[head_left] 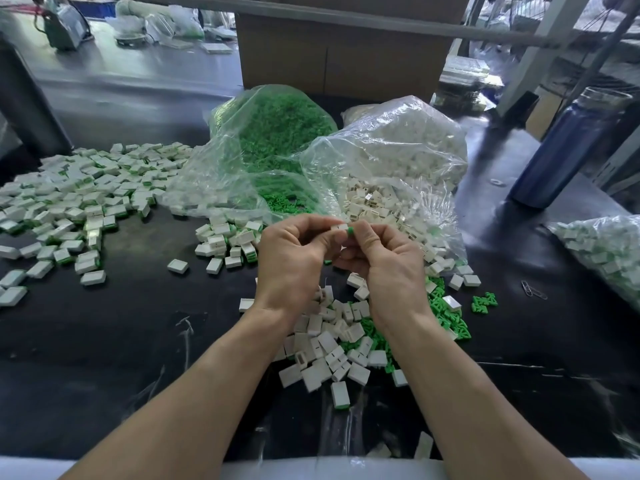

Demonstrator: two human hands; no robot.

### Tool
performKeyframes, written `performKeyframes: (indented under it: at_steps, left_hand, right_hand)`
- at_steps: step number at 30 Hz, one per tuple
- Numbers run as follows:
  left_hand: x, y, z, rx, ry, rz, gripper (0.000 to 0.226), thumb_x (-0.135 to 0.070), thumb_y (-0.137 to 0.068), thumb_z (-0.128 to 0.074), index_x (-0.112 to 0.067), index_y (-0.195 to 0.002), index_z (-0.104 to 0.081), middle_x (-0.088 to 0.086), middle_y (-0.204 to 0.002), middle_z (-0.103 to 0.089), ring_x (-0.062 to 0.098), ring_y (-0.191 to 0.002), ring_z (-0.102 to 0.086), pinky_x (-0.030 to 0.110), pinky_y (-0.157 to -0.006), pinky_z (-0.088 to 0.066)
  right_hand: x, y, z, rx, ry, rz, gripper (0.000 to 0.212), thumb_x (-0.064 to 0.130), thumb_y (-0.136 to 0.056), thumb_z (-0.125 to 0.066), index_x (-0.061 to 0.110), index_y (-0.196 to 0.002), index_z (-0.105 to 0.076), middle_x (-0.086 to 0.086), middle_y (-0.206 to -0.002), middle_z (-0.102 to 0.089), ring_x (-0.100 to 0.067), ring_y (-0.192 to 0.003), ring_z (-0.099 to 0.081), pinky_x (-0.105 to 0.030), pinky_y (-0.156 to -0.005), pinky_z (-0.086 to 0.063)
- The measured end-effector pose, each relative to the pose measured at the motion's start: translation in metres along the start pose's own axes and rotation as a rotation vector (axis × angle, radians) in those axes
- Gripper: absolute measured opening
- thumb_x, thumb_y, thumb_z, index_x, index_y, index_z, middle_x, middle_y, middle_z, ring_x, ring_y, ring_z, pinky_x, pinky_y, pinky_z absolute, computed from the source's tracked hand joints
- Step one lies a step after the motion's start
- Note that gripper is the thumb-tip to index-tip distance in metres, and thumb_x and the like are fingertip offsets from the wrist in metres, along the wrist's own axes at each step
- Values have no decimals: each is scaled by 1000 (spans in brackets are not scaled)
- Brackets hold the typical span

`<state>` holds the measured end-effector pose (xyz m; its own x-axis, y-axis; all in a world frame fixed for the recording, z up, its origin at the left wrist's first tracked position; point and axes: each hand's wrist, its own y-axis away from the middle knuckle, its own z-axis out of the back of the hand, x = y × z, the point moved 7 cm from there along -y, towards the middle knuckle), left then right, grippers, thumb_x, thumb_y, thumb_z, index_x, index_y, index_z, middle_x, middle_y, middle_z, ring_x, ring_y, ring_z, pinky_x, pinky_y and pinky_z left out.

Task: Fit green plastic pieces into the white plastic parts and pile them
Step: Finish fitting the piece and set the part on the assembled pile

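Note:
Above the middle of the dark table my left hand [294,258] pinches a small white plastic part [339,227] by its fingertips. My right hand [384,261] pinches a green plastic piece [350,231] whose end touches the white part's right side. Under my wrists lies a loose heap of white parts [325,344] mixed with green pieces [446,317]. A wide pile of assembled white-and-green parts [79,199] spreads over the left of the table.
Two open clear bags stand behind my hands, one of green pieces [277,129] and one of white parts [398,147]. A further bag of parts [602,251] lies at the right edge. A blue bottle [564,150] and a cardboard box [339,46] stand farther back.

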<state>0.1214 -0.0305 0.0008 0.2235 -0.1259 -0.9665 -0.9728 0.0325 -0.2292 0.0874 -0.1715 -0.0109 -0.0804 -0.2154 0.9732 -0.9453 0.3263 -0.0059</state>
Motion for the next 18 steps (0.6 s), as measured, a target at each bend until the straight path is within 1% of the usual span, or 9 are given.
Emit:
performKeyframes:
  at_steps: [2, 4, 5, 8, 11, 13, 15, 17, 18]
  left_hand:
    - [2, 0, -1, 27, -14, 19, 8, -6, -91, -78, -9, -97, -78, 5, -90, -80, 25, -86, -78, 41, -80, -66]
    - [3, 0, -3, 65, -11, 45, 7, -8, -92, -77, -10, -99, -76, 7, -92, -80, 27, -88, -78, 44, -80, -66]
    - [4, 0, -4, 79, -13, 49, 6, -9, -93, -77, -11, -98, -76, 6, -92, -79, 27, -88, -78, 43, -78, -66]
    - [1, -1, -4, 86, -42, 20, 5, -12, -92, -78, -15, -96, -76, 2, -89, -79, 21, -86, -76, 31, -75, -63]
    - [-2, -2, -4, 92, -29, -1, 7, -13, -92, -78, -19, -94, -75, 3, -90, -77, 24, -87, -74, 37, -80, -63]
    - [-6, -2, -6, 108, -13, -19, 9, -9, -91, -78, -18, -93, -75, 5, -88, -76, 27, -81, -72, 36, -72, -63]
    - [-8, -1, -10, 148, 25, -16, 9, -4, -91, -76, -13, -92, -74, 13, -90, -73, 30, -71, -69, 39, -61, -61]
    - [-8, 0, -14, 205, 37, -3, 5, -3, -92, -75, -8, -92, -73, 16, -95, -73, 34, -63, -67, 45, -58, -61]
    - [-8, 2, -16, 228, 30, -1, 4, -3, -92, -75, -7, -93, -73, 13, -97, -73, 31, -63, -67, 45, -58, -62]
  right_hand:
    - [-1, -2, 1, -19, -1, -6, 21, 22, -106, -64, 6, -93, -72, -8, -83, -79, -23, -73, -76, -30, -65, -62]
    - [-1, -4, 3, -30, 4, 10, 20, 22, -105, -65, 5, -95, -71, -11, -84, -78, -24, -73, -76, -34, -68, -63]
    - [1, -5, 4, -38, 22, 28, 20, 22, -104, -66, 5, -95, -72, -13, -85, -78, -23, -72, -75, -33, -68, -63]
    - [3, -5, 6, -35, 56, 54, 21, 25, -104, -66, 6, -96, -72, -16, -89, -77, -21, -70, -69, -33, -65, -62]
    - [3, -3, 0, 27, 40, 11, 37, 35, -110, -55, 9, -92, -74, -10, -82, -74, -19, -65, -64, -32, -55, -55]
    - [2, -2, -5, 64, 48, -28, 52, 43, -112, -45, 14, -82, -76, -10, -74, -70, -20, -58, -60, -31, -46, -47]
    - [0, 0, -9, 92, 45, -85, 66, 49, -113, -37, 19, -68, -75, -9, -66, -67, -19, -51, -54, -30, -43, -40]
    - [-4, 0, -13, 113, 39, -128, 71, 53, -112, -34, 20, -60, -70, -7, -60, -60, -19, -47, -48, -30, -43, -34]
    - [-5, 0, -14, 118, 27, -145, 70, 54, -111, -34, 20, -59, -67, -6, -58, -56, -20, -47, -44, -30, -43, -32]
